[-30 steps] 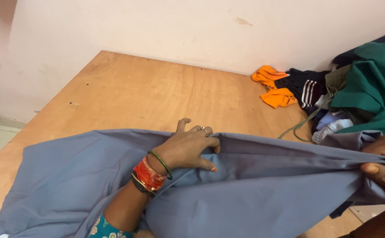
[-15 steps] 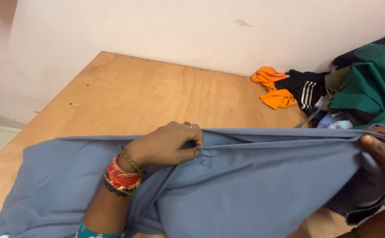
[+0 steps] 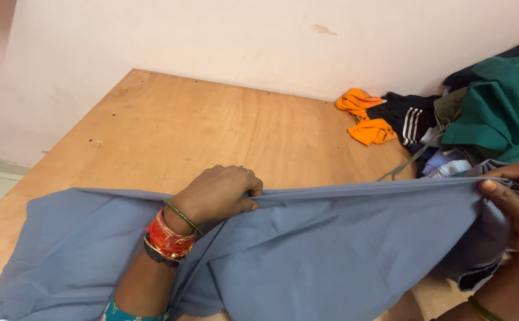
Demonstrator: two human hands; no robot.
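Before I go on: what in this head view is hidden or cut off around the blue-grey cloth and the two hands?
- Right hand: its wrist runs off the right and bottom edges; the fingertips are wrapped in the cloth fold.
- Left hand: the fingertips are tucked under the fold, so the grip is unclear.
- Blue-grey cloth: the lower part is cut by the bottom edge; what kind of garment it is cannot be told.
- Clothes pile: cut by the right edge; the pieces overlap one another.

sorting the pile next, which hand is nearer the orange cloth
Right. The right hand grips the blue-grey fabric below the orange cloth; the left hand is farther left.
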